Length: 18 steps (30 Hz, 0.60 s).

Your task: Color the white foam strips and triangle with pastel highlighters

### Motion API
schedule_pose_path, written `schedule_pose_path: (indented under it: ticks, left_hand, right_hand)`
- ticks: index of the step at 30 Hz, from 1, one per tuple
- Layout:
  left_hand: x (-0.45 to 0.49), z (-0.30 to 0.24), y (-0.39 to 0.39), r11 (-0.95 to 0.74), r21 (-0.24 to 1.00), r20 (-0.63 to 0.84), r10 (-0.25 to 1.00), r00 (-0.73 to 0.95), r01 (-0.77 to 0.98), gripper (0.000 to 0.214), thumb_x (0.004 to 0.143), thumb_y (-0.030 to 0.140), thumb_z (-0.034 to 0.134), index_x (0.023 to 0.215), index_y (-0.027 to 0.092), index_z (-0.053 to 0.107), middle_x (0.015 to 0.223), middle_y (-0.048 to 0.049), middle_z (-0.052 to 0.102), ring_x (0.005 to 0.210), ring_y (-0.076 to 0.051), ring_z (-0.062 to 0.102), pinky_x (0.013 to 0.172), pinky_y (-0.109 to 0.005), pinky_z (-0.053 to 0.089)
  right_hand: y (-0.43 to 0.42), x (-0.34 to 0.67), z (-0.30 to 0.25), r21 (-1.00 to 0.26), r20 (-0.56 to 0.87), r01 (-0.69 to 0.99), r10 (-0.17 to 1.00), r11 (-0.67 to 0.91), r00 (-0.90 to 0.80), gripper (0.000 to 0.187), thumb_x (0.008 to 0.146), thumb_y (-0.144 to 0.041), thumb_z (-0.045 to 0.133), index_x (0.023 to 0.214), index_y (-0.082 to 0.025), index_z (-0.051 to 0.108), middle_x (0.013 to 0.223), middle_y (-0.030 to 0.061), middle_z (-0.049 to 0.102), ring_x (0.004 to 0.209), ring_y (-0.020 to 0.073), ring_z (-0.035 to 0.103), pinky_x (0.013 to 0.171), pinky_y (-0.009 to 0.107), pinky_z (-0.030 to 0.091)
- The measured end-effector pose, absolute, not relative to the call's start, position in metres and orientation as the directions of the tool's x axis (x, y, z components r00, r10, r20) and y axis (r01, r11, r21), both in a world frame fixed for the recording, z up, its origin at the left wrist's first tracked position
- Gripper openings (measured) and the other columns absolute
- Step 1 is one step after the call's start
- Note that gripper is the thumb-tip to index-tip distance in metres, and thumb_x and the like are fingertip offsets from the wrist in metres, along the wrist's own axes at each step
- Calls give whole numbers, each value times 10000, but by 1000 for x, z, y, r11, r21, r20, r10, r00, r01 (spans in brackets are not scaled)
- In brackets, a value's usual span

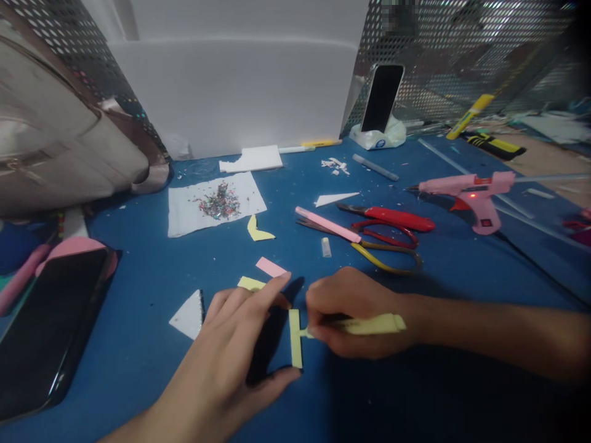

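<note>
A narrow pale yellow strip lies upright in view on the blue table. My left hand steadies it, the thumb at its near end and a fingertip by its far end. In my right hand is a yellow marker, its tip touching the strip's right side. Just beyond my left fingers lie a pink strip and another yellow piece, partly hidden by the hand. Left of that hand rests a white triangular piece.
Scissors, a pink marker and a red-handled cutter lie beyond my right hand. A pink glue gun with a lit red light is at right. Phone at left; glitter on white paper behind.
</note>
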<state>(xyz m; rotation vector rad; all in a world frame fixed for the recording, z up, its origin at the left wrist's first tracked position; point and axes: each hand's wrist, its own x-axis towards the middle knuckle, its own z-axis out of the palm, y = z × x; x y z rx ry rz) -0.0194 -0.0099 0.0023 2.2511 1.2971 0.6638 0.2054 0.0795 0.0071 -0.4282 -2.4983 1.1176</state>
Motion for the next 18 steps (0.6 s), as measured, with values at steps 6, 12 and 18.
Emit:
schedule_pose_path:
  ticks: [6, 12, 18]
  left_hand:
    - [-19, 0, -9, -448, 606, 182, 883, 433, 657, 835, 841, 227, 696, 1496, 257, 179, 1187, -76, 556, 979, -245, 494, 844, -409, 429]
    - [-20, 0, -10, -449, 609, 182, 881, 437, 654, 825, 856, 242, 686, 1499, 262, 170, 1191, -75, 549, 989, -246, 487, 852, -411, 421]
    - [-20, -1, -11, -432, 615, 161, 888, 431, 660, 832, 855, 242, 686, 1500, 279, 162, 1195, -74, 554, 994, -249, 493, 861, -419, 422]
  right_hand:
    - [79, 207, 5, -741, 236, 202, 530, 640, -814, 148, 894, -206, 497, 757, -186, 447, 633, -49, 460, 556, 85, 398, 532, 215, 304]
    - [79, 206, 6, -726, 230, 203, 510, 657, -829, 151, 890, -202, 496, 749, -185, 448, 628, -46, 464, 562, 88, 402, 541, 222, 296]
    - [80, 206, 8, -749, 225, 154, 466, 644, -855, 163, 868, -181, 512, 729, -184, 428, 605, -57, 438, 534, 79, 371, 528, 212, 288]
